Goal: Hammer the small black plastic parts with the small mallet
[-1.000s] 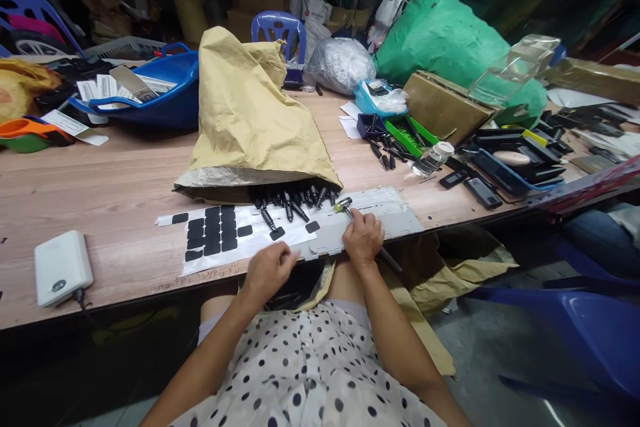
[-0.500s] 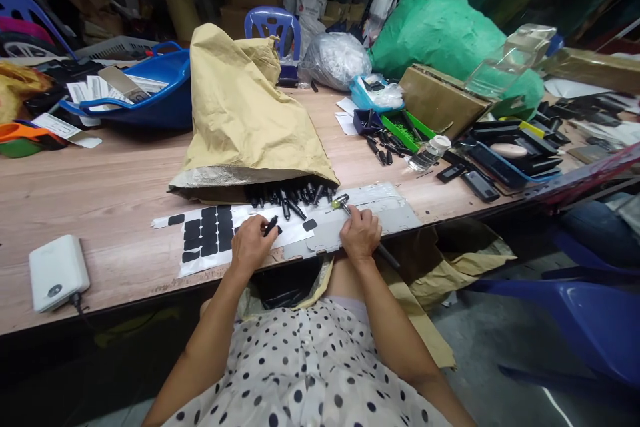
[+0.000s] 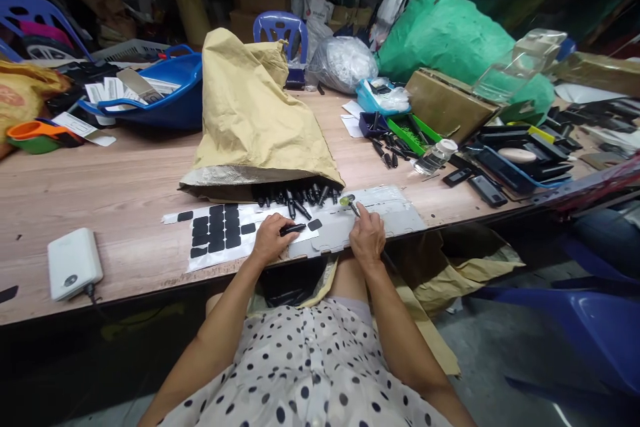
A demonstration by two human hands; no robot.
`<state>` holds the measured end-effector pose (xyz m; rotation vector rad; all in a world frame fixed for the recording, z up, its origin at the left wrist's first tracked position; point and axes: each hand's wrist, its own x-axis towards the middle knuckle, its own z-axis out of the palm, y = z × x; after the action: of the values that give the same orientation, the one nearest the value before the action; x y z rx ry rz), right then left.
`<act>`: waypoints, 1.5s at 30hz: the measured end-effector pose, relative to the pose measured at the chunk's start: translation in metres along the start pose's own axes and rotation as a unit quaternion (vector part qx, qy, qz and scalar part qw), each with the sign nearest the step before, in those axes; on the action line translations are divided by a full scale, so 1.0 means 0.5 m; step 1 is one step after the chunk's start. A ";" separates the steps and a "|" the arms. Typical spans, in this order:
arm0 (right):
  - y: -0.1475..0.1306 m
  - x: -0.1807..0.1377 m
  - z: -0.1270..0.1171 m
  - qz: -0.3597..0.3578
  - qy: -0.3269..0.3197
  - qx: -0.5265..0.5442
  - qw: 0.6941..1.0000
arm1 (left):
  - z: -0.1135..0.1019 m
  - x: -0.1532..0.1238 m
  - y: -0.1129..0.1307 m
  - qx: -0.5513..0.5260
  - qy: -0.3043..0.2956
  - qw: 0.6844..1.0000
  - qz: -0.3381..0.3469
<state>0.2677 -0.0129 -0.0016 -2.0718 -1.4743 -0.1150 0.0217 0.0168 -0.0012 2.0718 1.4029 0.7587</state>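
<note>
My left hand (image 3: 273,238) is closed on a slim black pen-shaped part (image 3: 294,229), which lies nearly level just above the grey-white board (image 3: 395,210). In my right hand (image 3: 369,238) is a small hammer (image 3: 347,200), gripped by its handle; its head, with a yellow-green face, points away from me over the board. A white sheet (image 3: 210,259) of black rounded stickers (image 3: 217,227) reaches under my left hand. One loose black patch (image 3: 315,224) sits between my hands. Beyond them, several similar black parts (image 3: 300,199) spill from the mouth of a brown paper sack (image 3: 260,127).
A white power bank (image 3: 75,263) with a cable is at the left. Further back stands a blue basin (image 3: 165,100). To the right are a green tray (image 3: 407,133), a clear bottle (image 3: 436,155) and several black devices (image 3: 487,191). The table edge runs just in front of me.
My left hand has shifted slightly right, and the black part has gone from tilted up to nearly level. My right hand keeps the hammer. The whole view has shifted a little.
</note>
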 end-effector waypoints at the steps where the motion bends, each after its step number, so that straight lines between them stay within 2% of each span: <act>1: -0.006 -0.006 -0.007 -0.007 -0.003 0.033 0.999 | 0.001 0.000 0.000 -0.003 -0.002 1.000 -0.005; 4: -0.037 -0.037 -0.026 -0.061 -0.018 0.152 0.986 | 0.006 0.002 0.000 -0.008 0.001 1.000 -0.012; 9: -0.091 -0.091 -0.041 -0.119 -0.106 0.260 0.952 | 0.015 0.004 0.000 -0.010 0.010 1.000 -0.018; 12: -0.108 -0.105 -0.044 -0.147 -0.136 0.251 0.947 | 0.019 0.006 0.002 -0.007 0.013 1.000 -0.026; 21: -0.112 -0.121 -0.036 -0.208 -0.124 0.110 0.964 | 0.020 0.007 0.013 0.001 0.013 0.999 -0.033; 27: -0.101 -0.115 -0.041 -0.192 -0.084 0.115 0.971 | 0.023 0.006 0.015 -0.005 0.021 0.999 -0.030; 31: -0.098 -0.118 -0.043 -0.183 -0.096 0.116 0.971 | 0.024 0.006 0.016 0.000 0.026 0.999 -0.033; 36: -0.077 -0.097 -0.046 -0.130 -0.070 0.135 0.980 | 0.023 0.005 0.016 -0.002 0.016 0.999 -0.032; 40: -0.027 -0.034 -0.038 -0.054 -0.033 0.056 0.996 | 0.024 0.003 0.014 0.006 0.016 1.000 -0.023; 45: 0.025 0.033 -0.007 -0.003 -0.011 -0.063 0.998 | 0.031 0.003 0.007 0.010 0.017 1.000 -0.011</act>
<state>0.2862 -0.0035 0.0028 -2.1743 -1.5208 -0.1924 0.0351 0.0153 -0.0095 2.0658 1.4543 0.7763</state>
